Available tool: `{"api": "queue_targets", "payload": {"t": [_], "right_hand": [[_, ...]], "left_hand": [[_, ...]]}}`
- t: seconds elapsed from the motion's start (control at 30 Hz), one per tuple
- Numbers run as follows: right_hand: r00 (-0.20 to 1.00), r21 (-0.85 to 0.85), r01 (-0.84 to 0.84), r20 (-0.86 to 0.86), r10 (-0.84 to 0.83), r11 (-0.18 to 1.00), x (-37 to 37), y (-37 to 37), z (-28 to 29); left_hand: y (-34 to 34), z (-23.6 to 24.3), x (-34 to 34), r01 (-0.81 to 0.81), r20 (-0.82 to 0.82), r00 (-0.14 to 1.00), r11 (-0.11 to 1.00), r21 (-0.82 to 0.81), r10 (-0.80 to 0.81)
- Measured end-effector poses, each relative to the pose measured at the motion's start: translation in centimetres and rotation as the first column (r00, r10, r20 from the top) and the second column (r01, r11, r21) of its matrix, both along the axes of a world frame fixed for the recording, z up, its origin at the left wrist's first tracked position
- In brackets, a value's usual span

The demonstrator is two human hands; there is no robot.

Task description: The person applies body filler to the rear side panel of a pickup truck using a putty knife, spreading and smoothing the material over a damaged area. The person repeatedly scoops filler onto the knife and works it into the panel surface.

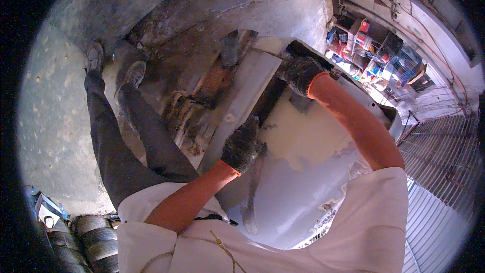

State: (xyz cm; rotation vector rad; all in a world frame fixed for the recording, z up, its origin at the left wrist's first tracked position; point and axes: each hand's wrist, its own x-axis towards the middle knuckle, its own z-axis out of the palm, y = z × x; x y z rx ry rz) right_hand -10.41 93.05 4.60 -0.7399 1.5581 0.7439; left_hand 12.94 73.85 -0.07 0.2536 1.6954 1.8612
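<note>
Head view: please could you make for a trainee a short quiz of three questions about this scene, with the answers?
1. Which hand is nearer to the top end of the long grey panel: the left hand or the right hand?
2. True or false: the gloves have green cuffs.
3. Where in the picture are the shoes? A) lower right B) upper left C) lower left

Key:
1. The right hand.
2. False; the gloves have orange cuffs.
3. B.

panel (241,93) left of bodywork (298,177) | probable tyres (96,236) lower left | boxes (364,26) upper right
</note>
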Motion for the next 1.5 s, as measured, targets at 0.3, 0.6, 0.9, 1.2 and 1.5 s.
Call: {"api": "queue_targets", "payload": {"t": [0.3, 0.6, 0.9, 1.2, 1.5], "right_hand": [[0.995, 0.028, 0.032, -0.094, -0.029, 0.999, -0.5, -2.0, 6.8], [0.940, -0.128, 0.192, -0.262, -0.219, 0.973, 1.5, -1.7, 15.3], [0.855, -0.093, 0.319, -0.400, -0.329, 0.943, 5.0, -2.2, 24.4], [0.900, -0.159, 0.193, -0.365, -0.239, 0.968, 1.9, -4.6, 25.1], [0.994, -0.297, -0.010, -0.108, -0.024, 0.955, -3.1, -3.4, 2.5]], "left_hand": [[-0.3, 4.1, -0.4, -0.075, -0.146, 0.987, 0.997, -0.012, 0.073], [-0.6, 9.2, -0.3, 0.002, -0.227, 0.974, 1.000, -0.028, -0.009], [-1.8, 14.5, 0.2, 0.097, -0.398, 0.914, 0.995, 0.019, -0.082], [-4.2, 14.7, -0.9, 0.268, 0.089, 0.937, 0.857, 0.441, -0.338], [-3.2, -0.7, -1.6, -0.154, -0.244, 0.959, 0.988, -0.013, 0.146]]}}
